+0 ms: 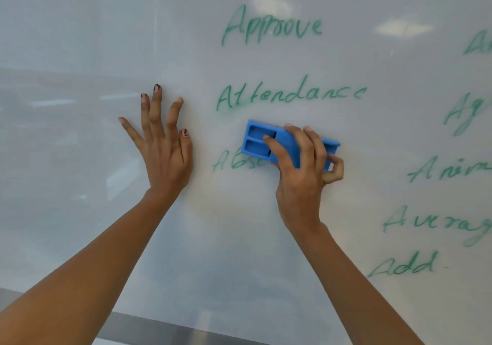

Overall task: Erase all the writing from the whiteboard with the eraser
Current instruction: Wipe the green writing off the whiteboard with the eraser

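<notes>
The whiteboard [80, 38] fills the view. Green handwriting runs down its middle: "Approve" [271, 26], "Attendance" [290, 94], and a half-wiped word starting "Abs" [234, 162]. More green words stand at the right: "Add" [404, 266], one starting "Avera" [436, 222], another starting "Anim" [450, 170]. My right hand [300, 174] grips the blue eraser [259, 142] and presses it flat on the board over the half-wiped word. My left hand [162, 147] rests flat against the board with fingers spread, left of the writing.
The board's grey metal lower frame [165, 330] crosses the bottom of the view. Ceiling lights reflect on the glossy surface at the top. The left half of the board bears no writing.
</notes>
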